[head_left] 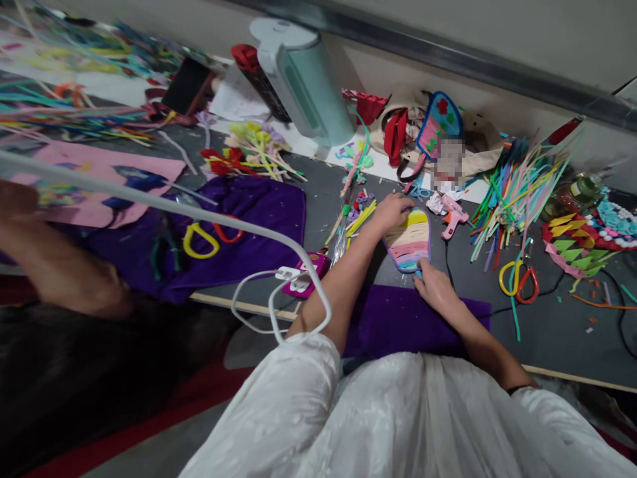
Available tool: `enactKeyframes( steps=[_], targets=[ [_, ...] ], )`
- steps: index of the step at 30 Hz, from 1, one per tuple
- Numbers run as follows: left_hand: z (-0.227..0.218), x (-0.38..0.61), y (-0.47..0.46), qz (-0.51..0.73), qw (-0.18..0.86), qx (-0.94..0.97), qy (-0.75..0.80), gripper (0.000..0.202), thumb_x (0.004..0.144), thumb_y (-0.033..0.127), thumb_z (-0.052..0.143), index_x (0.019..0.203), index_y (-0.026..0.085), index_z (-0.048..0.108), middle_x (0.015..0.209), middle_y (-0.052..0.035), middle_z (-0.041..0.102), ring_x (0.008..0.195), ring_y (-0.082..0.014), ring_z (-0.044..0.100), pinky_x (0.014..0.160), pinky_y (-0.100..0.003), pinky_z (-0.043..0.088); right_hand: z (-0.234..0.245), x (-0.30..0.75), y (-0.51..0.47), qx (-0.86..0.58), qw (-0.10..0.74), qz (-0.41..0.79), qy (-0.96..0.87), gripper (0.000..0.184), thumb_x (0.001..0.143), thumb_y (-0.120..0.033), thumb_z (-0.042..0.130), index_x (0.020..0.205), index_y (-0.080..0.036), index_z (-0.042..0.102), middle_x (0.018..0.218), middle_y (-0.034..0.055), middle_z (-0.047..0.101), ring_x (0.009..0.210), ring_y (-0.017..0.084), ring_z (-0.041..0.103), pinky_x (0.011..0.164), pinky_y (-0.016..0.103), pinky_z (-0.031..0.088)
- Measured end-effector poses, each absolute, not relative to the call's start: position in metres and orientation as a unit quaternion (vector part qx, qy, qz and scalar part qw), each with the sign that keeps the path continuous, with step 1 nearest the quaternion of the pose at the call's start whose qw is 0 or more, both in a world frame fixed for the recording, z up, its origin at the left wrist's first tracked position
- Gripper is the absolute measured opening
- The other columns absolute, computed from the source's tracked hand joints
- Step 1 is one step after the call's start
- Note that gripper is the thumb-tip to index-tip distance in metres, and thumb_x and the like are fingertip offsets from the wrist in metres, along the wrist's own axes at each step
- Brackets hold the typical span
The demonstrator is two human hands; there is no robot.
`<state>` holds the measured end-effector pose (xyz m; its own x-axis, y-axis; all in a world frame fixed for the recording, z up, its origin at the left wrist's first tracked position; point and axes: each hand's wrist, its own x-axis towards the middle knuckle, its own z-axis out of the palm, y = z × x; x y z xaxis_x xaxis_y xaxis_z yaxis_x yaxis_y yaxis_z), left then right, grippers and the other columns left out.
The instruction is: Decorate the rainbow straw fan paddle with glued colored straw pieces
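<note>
An oval striped craft piece point(409, 240) with a blue-purple edge lies in front of me, banded in yellow, pink and blue. My left hand point(392, 214) closes on its upper left edge, fingers curled. At the bottom end, my right hand point(438, 289) pinches a small blue part of the piece between thumb and fingers. Below it is a purple cloth point(418, 322). A pink glue gun point(454, 218) sits to the right of the piece, and yellow pipe cleaners point(362, 218) lie left of it.
A light-blue pitcher point(313, 86) stands at the back. To the right are a pipe-cleaner bundle point(512, 192) and scissors point(520, 279). A white cable point(249, 285) loops near my left arm. Another person's arm point(74, 259) reaches in at left, near pliers point(166, 249).
</note>
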<state>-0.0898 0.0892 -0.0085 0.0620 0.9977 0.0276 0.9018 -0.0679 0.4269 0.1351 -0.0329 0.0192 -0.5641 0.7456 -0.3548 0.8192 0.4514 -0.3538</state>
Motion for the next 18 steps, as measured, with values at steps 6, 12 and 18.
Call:
enactKeyframes(
  steps=[6, 12, 18],
  targets=[
    [-0.006, -0.08, 0.103, 0.17, 0.169, 0.666, 0.706, 0.033, 0.087, 0.026, 0.056, 0.108, 0.02, 0.08, 0.112, -0.0109, 0.077, 0.106, -0.0272, 0.068, 0.093, -0.034, 0.051, 0.019, 0.135, -0.033, 0.463, 0.074, -0.243, 0.849, 0.027, 0.103, -0.027, 0.046, 0.128, -0.016, 0.048, 0.114, 0.0133, 0.073, 0.1, 0.026, 0.071, 0.08, 0.032, 0.045],
    [-0.001, -0.073, 0.11, 0.138, 0.172, 0.645, 0.731, 0.032, 0.082, 0.023, 0.058, 0.103, 0.021, 0.082, 0.108, -0.0101, 0.079, 0.103, -0.0276, 0.07, 0.091, -0.033, 0.052, 0.021, 0.136, -0.033, 0.46, 0.07, -0.245, 0.85, 0.027, 0.104, -0.026, 0.046, 0.129, -0.016, 0.047, 0.116, 0.0138, 0.072, 0.103, 0.025, 0.071, 0.082, 0.031, 0.045],
    [-0.003, -0.075, 0.111, 0.152, 0.177, 0.65, 0.723, 0.032, 0.081, 0.021, 0.057, 0.102, 0.021, 0.082, 0.111, -0.0105, 0.079, 0.105, -0.0277, 0.07, 0.095, -0.034, 0.051, 0.016, 0.136, -0.034, 0.458, 0.062, -0.243, 0.853, 0.028, 0.103, -0.026, 0.045, 0.129, -0.015, 0.047, 0.117, 0.0146, 0.072, 0.103, 0.027, 0.071, 0.082, 0.032, 0.046]
  ],
)
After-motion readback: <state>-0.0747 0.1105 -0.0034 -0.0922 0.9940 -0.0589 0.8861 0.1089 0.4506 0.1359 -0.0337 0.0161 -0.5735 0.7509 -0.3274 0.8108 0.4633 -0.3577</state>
